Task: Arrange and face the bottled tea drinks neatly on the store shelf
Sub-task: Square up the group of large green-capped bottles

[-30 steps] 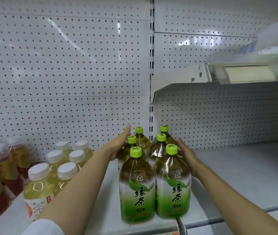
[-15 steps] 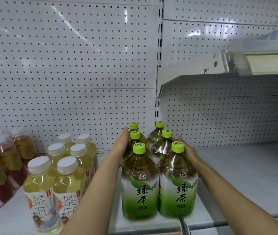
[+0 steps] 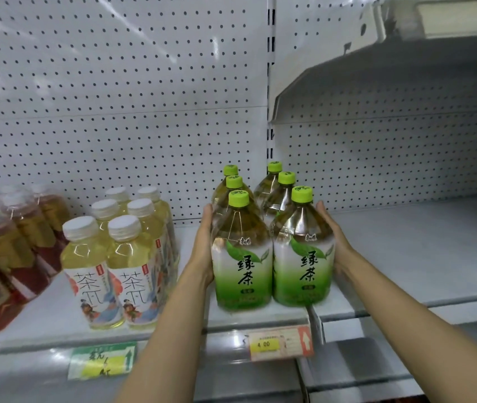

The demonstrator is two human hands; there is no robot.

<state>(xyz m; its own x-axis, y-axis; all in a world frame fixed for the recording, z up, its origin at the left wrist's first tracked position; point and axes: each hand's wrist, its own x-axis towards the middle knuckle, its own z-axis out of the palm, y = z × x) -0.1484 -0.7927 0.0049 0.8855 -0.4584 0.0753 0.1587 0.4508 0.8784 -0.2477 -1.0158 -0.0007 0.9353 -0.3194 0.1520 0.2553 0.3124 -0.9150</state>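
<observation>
Green tea bottles near shelf edge

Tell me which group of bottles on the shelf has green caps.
The green tea bottles between the left hand and right hand; the pale yellow bottles beside them have white caps.

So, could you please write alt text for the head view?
Both hands, left hand and right hand, press flat against a six-pack block of green tea bottles on a white shelf; yellow tea bottles stand left.
</observation>
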